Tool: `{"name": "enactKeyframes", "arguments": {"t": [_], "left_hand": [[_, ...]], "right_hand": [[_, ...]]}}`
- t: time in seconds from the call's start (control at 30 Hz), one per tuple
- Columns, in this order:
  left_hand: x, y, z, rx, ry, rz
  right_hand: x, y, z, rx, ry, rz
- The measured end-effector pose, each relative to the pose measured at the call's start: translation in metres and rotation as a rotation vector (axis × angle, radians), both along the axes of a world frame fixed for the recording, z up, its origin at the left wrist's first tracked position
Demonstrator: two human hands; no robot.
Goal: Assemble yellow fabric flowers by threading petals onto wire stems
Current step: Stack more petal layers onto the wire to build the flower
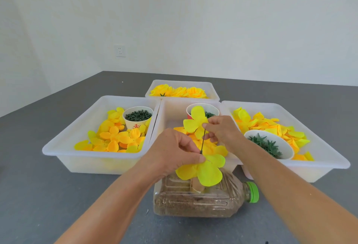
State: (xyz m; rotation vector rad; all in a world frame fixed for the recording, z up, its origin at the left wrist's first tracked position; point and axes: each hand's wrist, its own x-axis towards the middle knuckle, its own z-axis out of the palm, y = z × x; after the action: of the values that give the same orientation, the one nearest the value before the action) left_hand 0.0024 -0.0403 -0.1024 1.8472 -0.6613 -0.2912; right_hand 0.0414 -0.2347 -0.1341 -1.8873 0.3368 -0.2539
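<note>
While L hand (174,152) pinches petal (205,170), R hand (222,129) pinches stem (203,141); cup (135,122) print unreadable.

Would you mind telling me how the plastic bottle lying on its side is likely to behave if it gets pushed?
The plastic bottle looks full of brown grain, so probably heavy. Its flattish ribbed sides suggest sliding rather than rolling. The green cap appears screwed on, so spilling seems unlikely.

Light: bright, even, diffuse | Shadows: soft — faint | Edges: wide-angle bowing | Focus: slightly soft
</note>
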Motion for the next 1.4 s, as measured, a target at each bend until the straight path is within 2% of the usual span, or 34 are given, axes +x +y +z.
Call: {"name": "enactKeyframes", "arguments": {"t": [0.1, 0.23, 0.5, 0.83, 1.0, 1.17, 1.23, 1.3, 1.4], "left_hand": [[-0.001, 0.000, 0.000, 0.003, -0.004, 0.004], [0.000, -0.001, 0.000, 0.005, 0.005, 0.005], [0.001, 0.000, -0.001, 0.021, -0.008, 0.000], [0.000, 0.000, -0.001, 0.020, -0.017, -0.001], [0.000, 0.000, -0.002, 0.019, -0.018, 0.001], [0.001, 0.000, -0.002, 0.024, -0.024, -0.005], [0.001, 0.000, -0.002, 0.030, -0.025, -0.003], [0.001, 0.000, -0.002, 0.031, -0.024, -0.008], [0.001, 0.000, -0.001, 0.029, -0.027, -0.016]], "right_hand": [[-0.007, -0.001, 0.005, 0.343, 0.067, -0.075], [-0.012, -0.001, 0.012, 0.549, 0.141, -0.075], [-0.016, -0.001, 0.013, 0.513, 0.181, -0.169], [-0.024, 0.001, 0.016, 0.674, 0.150, -0.201], [-0.027, 0.008, 0.015, 0.781, 0.090, -0.111], [-0.032, 0.009, 0.012, 0.800, -0.081, 0.091], [-0.034, 0.008, 0.012, 0.850, -0.121, 0.071], [-0.039, 0.009, 0.013, 0.808, -0.157, 0.039], [-0.050, 0.011, 0.013, 0.584, -0.237, 0.095]]}}
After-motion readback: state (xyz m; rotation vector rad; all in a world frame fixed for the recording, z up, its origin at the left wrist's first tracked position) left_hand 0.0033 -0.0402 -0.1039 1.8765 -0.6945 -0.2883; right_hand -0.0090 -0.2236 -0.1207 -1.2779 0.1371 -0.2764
